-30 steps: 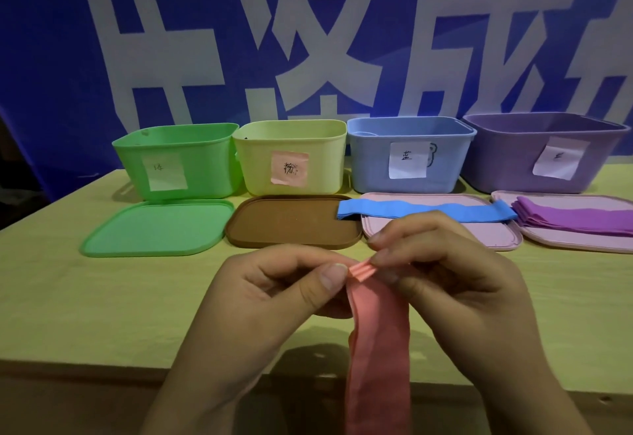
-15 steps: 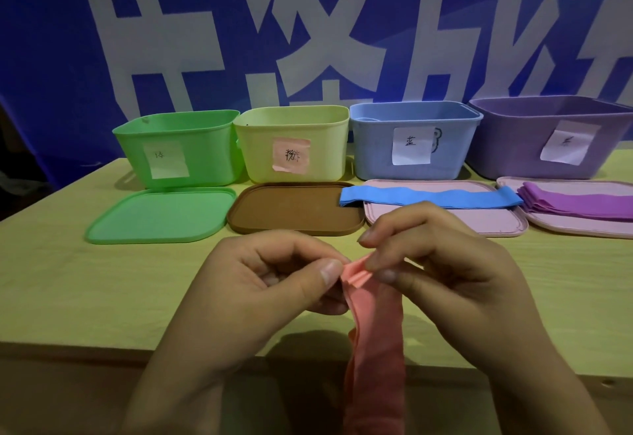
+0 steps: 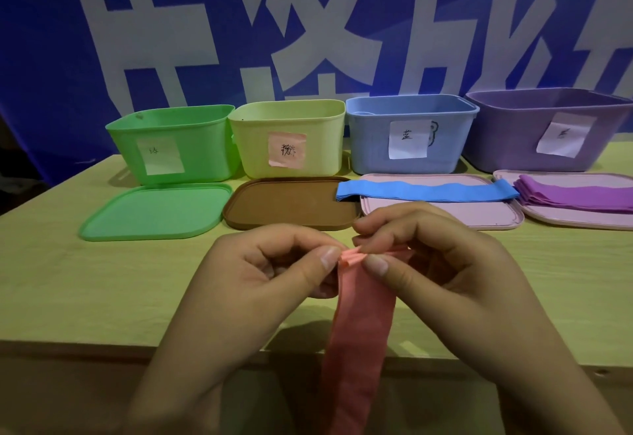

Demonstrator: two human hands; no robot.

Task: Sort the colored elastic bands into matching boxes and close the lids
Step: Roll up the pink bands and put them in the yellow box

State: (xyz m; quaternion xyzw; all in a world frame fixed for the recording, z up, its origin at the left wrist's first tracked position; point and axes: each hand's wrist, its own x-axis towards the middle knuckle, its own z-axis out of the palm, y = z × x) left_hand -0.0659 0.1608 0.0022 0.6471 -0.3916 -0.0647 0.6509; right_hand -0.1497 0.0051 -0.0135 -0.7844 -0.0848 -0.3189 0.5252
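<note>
Both hands hold a stack of pink elastic bands point(image 3: 359, 325) by its top end above the table's near edge; the bands hang down past the edge. My left hand point(image 3: 260, 280) pinches the end from the left, my right hand point(image 3: 431, 263) from the right. Four open boxes stand in a row at the back: green point(image 3: 171, 143), pale yellow with a pink label point(image 3: 287, 136), blue point(image 3: 407, 133), purple point(image 3: 548, 130). Blue bands point(image 3: 424, 191) lie across a pink lid point(image 3: 445, 215). Purple bands point(image 3: 575, 195) lie on another pink lid point(image 3: 582, 219).
A green lid point(image 3: 154, 208) and a brown lid point(image 3: 291, 205) lie flat in front of the green and yellow boxes. The yellow-green table point(image 3: 85, 280) ends just below my wrists. A blue banner with white characters hangs behind the boxes.
The view has dipped a little, so the boxes sit higher in frame. My fingers keep working at the top end of the pink bands; the bands stay in place.
</note>
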